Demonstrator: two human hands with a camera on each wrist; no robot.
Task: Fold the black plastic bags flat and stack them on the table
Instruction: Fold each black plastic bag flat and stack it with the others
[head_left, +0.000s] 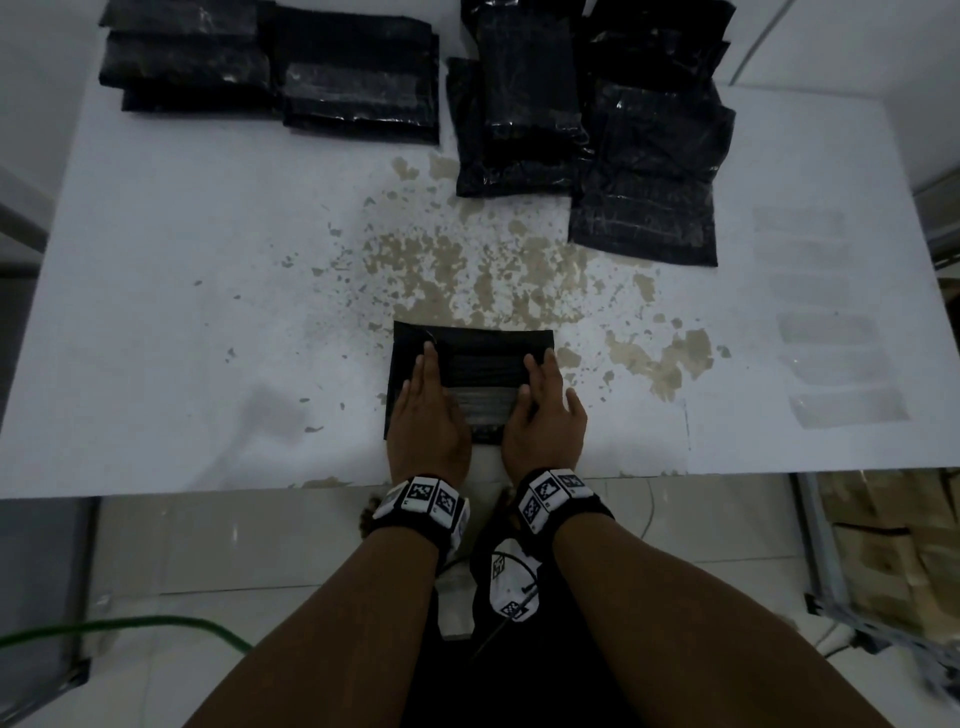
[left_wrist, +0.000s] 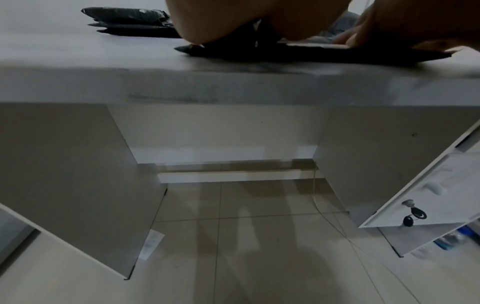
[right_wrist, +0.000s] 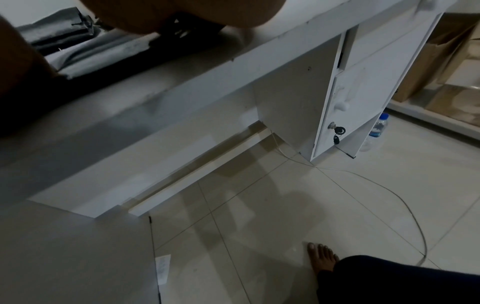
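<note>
Folded black bag (head_left: 480, 358) lies at the near edge of the table (head_left: 182, 312). Left hand (head_left: 427, 410) and right hand (head_left: 545, 415) press it, fingers flat, gripping nothing. Looks thin, limp, slick, likely to spring open; best pinched at the side edges.

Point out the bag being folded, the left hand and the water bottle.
bag being folded (head_left: 475, 343): head view, bare far strip beyond the fingertips.
left hand (head_left: 426, 410): head view, back of the hand.
water bottle (right_wrist: 378, 128): right wrist view, its label.
</note>
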